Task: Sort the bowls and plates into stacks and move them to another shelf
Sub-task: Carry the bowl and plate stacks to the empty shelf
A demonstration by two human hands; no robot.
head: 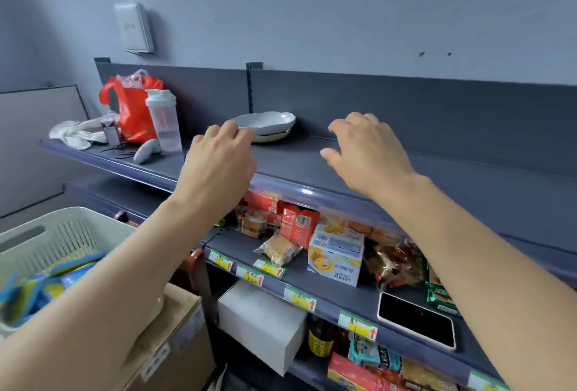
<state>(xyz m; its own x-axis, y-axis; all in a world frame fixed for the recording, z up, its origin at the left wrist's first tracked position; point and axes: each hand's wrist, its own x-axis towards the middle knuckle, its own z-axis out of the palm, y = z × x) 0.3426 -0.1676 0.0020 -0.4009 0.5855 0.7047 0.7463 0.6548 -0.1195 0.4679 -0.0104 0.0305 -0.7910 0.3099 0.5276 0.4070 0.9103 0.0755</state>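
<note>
A: Head view, the only 1 we have. Top shelf [312, 168], stack of white dishes [265, 125] sits toward the back panel, left of centre. Looks like 2 or 3 pieces, the top 1 a shallow wavy-rimmed bowl over flatter ones. Exact count I can't tell.

B: Hands?

A: Both raised over the shelf, both empty. Left hand [218, 165] is loosely curled, fingertips just beside the stack's left rim; contact or not, can't tell from this angle. Right hand [368, 153] is spread and relaxed, fingers bent down, well right of the stack, holding nothing.

B: So the stack's resting on the shelf, not in a grip.

A: That's my read. No other bowls or plates visible here.

B: Risks?

A: 3. First, the top bowl is wider than what's under it and sits slightly off, so a 1-sided push from the left hand could slide it off the pile. Second, shaker bottle [164, 122] and red bag [131, 109] stand close on the left; a wide elbow swing could knock the bottle over. Third, the shelf front edge is right under the wrists, and dragging the stack forward over the lip could tip it onto the snack shelf [337, 297] below.

B: Fix?

A: I'd bring the right hand in to the far rim and lift with both.
</note>
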